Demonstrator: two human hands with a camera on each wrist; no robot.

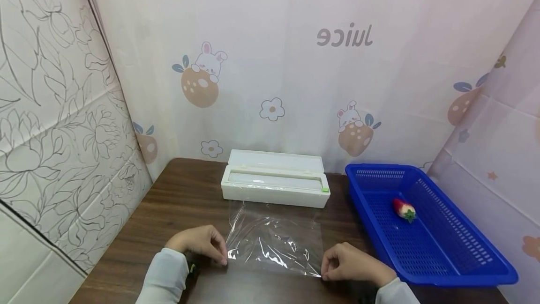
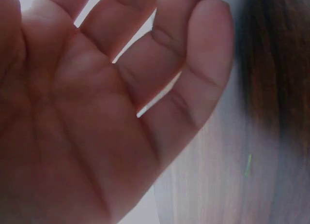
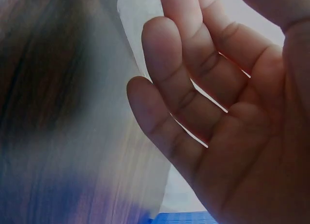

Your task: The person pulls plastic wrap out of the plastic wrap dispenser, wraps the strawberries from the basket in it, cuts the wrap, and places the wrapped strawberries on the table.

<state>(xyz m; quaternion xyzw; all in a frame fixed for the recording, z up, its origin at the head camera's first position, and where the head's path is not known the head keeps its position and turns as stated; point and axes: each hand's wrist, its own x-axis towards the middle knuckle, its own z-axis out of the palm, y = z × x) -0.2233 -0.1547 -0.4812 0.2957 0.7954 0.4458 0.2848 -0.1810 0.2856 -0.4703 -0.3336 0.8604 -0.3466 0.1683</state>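
A sheet of clear plastic wrap [image 1: 274,243] stretches from the front of a white wrap dispenser [image 1: 274,195] toward the near side of the table. Its near left corner is pinched by my left hand [image 1: 201,242]. At the near right corner my right hand [image 1: 352,264] pinches the film between thumb and fingers. The dispenser's lid [image 1: 276,159] stands raised at the back, and a roll [image 1: 274,181] shows inside. In the left wrist view the palm and curled fingers [image 2: 164,54] fill much of the picture; the fingertips of both hands are partly hidden in the wrist views.
To the right stands a blue plastic basket [image 1: 460,243] with a red and white strawberry [image 1: 404,210] in it. A green slider [image 1: 325,189] sits at the dispenser's right end. Patterned curtains [image 1: 295,84] rise behind the brown wooden table [image 1: 177,196].
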